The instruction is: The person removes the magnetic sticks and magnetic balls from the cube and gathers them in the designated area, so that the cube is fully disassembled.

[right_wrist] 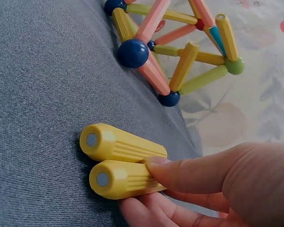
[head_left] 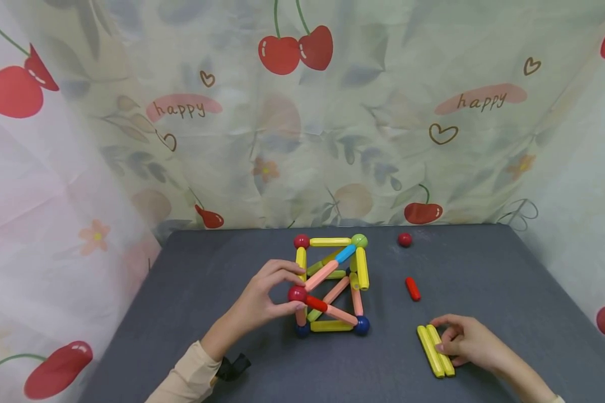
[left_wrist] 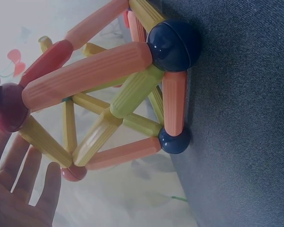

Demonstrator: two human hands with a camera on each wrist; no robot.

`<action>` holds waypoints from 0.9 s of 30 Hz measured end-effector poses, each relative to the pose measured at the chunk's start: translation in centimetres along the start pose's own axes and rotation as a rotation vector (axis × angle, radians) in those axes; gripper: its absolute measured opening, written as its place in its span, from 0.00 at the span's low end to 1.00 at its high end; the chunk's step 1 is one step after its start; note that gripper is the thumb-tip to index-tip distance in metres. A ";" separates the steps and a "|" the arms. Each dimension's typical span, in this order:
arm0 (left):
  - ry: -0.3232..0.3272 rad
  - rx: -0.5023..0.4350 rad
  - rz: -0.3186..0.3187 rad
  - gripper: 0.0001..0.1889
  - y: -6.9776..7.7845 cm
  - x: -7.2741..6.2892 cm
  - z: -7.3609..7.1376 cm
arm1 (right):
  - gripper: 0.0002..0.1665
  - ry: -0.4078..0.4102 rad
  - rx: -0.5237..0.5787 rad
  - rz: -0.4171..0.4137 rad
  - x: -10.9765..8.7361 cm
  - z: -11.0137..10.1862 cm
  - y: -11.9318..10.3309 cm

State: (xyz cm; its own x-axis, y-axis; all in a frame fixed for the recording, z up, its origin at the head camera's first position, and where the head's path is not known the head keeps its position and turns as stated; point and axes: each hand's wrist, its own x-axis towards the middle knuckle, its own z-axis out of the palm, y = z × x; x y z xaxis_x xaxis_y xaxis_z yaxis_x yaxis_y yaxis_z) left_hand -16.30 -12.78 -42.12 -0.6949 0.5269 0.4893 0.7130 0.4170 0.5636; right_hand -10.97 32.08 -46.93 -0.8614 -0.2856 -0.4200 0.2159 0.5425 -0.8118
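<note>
Two hands pinching — left hand (head_left: 263,294), red corner ball (head_left: 297,294); right hand (head_left: 466,341), yellow rod (right_wrist: 127,180).

The stick frame (head_left: 336,291) mixes yellow, salmon-pink and lime rods with a short blue rod (head_left: 345,253) and a short red rod (head_left: 316,303); its balls (head_left: 362,325) are dark red, green and navy. The paired rods (right_wrist: 128,146) are yellow with grey end discs (right_wrist: 91,140). The desk (head_left: 212,268) is dark blue-grey, the sleeve (head_left: 189,372) cream, the pale backdrop (head_left: 312,157) printed with red cherries, grey-blue leaves and brown hearts.
</note>
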 end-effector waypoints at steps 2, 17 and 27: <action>0.006 0.000 0.005 0.18 0.1 0.0 0.1 | 0.36 -0.001 -0.005 0.000 0.0 0.0 0.1; -0.010 0.023 -0.003 0.17 -0.1 0.1 -0.2 | 0.28 0.247 -0.506 -0.284 1.7 -1.6 -7.5; -0.009 0.006 0.000 0.18 0.0 0.1 -0.1 | 0.33 0.390 -0.511 -1.069 7.3 1.0 -12.7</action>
State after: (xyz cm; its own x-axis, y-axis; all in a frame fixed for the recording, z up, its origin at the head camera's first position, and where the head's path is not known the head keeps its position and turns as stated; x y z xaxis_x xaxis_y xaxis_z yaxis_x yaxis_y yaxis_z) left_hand -16.36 -12.82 -41.95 -0.6942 0.5337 0.4831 0.7135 0.4213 0.5598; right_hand -19.54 22.32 -40.09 -0.5932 -0.5663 0.5722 -0.8040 0.4529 -0.3854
